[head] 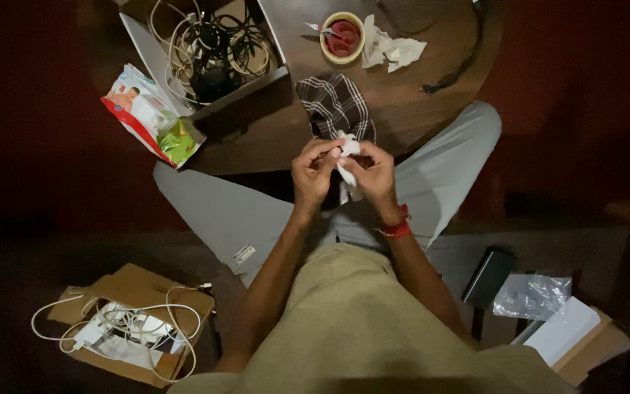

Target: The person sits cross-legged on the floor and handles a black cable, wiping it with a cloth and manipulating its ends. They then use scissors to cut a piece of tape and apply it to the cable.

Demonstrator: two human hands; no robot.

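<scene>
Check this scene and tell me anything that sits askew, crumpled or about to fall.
The wipes packet hangs tilted over the round table's left edge and could slip off. A crumpled tissue lies beside the tape roll. Both the left hand and right hand pinch a white wipe. The checked cloth droops over the near edge.

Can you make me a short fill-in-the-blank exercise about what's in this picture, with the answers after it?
1. Both hands, the left hand and the right hand, pinch a crumpled ____ tissue.
2. The right wrist wears a ____ band.
3. The open box on the round table is full of coiled ____.
4. The checked cloth lies on the table just ____ the hands.

Answers: white; red; cables; beyond
</scene>
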